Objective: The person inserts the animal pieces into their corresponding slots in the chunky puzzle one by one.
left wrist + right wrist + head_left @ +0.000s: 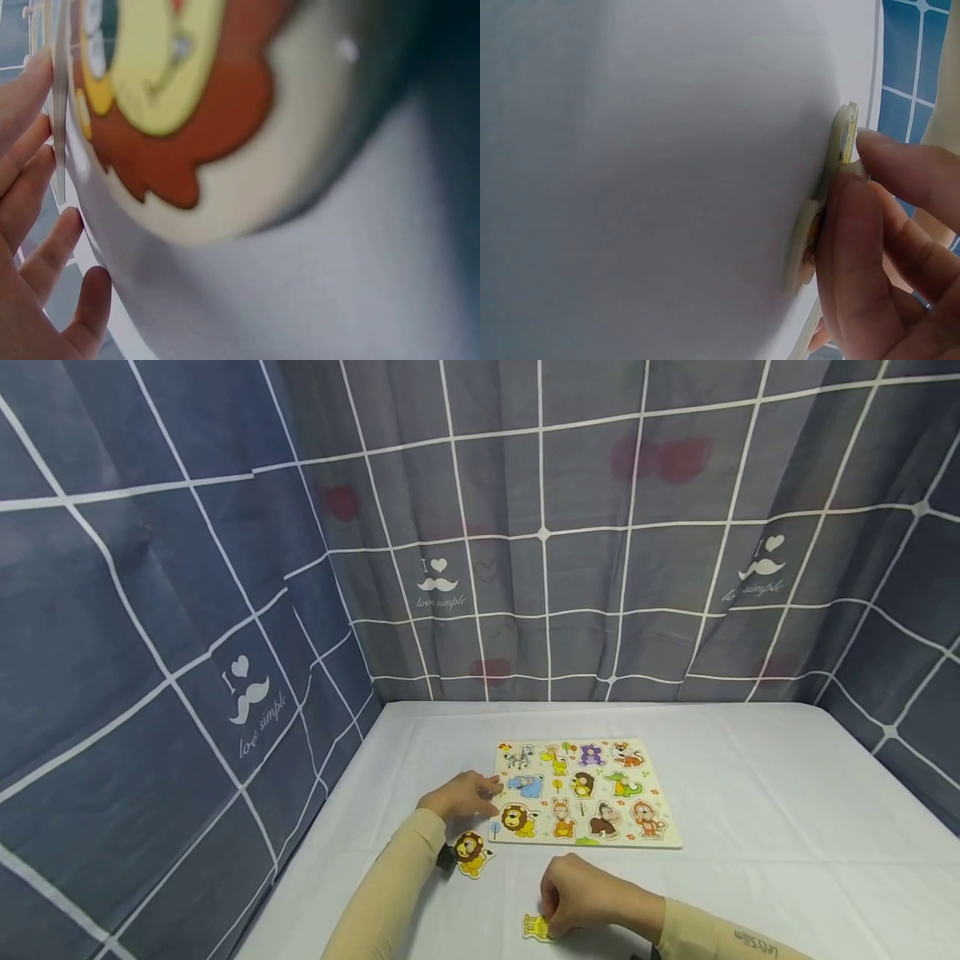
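The wooden animal puzzle board point(570, 845) lies flat on the table, showing several animals such as a lion, a zebra and a crocodile. At its left edge is my left hand point(467, 795), fingers spread and fingertips at the rim. Below that wrist a loose lion puzzle piece point(471, 853) lies on the cloth; it looms large in the left wrist view. Nearer to me, my right hand point(581, 893) pinches a small yellow puzzle piece point(534, 928) between thumb and fingers, low at the table. Those fingers hide part of the piece.
A white cloth point(750, 793) covers the table. Dark checked curtains point(585, 568) hang behind it and along both sides. In the right wrist view, another piece's edge point(799, 251) shows beyond the pinching fingers.
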Tool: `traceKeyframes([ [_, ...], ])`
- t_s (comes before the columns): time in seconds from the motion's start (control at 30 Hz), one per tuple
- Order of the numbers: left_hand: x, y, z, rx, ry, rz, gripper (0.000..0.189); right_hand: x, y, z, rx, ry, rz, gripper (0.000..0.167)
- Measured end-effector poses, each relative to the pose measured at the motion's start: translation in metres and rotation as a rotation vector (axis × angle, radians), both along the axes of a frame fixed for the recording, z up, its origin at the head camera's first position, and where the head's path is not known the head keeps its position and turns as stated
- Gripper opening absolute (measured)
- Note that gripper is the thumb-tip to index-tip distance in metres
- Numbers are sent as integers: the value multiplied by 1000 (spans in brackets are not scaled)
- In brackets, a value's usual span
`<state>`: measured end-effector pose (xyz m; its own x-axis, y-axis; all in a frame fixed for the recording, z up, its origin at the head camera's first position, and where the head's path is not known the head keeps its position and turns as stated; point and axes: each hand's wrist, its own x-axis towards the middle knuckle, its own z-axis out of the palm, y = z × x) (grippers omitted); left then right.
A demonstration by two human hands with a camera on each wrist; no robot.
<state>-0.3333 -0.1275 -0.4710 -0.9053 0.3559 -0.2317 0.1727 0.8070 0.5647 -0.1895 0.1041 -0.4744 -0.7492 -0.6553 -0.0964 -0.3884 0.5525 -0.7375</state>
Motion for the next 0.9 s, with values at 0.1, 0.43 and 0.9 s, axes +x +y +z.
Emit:
traceKeyframes([
  [0.1, 0, -1, 0, 2, -1, -7, 53, 0, -1, -1, 3, 18, -8, 22],
  [0.43, 1, -1, -2, 17, 4, -2, 51, 5, 0, 0, -4, 54, 1, 21],
  [0.9, -1, -1, -2, 23, 6, -14, 51, -6, 11, 5, -55, 60, 18, 18],
])
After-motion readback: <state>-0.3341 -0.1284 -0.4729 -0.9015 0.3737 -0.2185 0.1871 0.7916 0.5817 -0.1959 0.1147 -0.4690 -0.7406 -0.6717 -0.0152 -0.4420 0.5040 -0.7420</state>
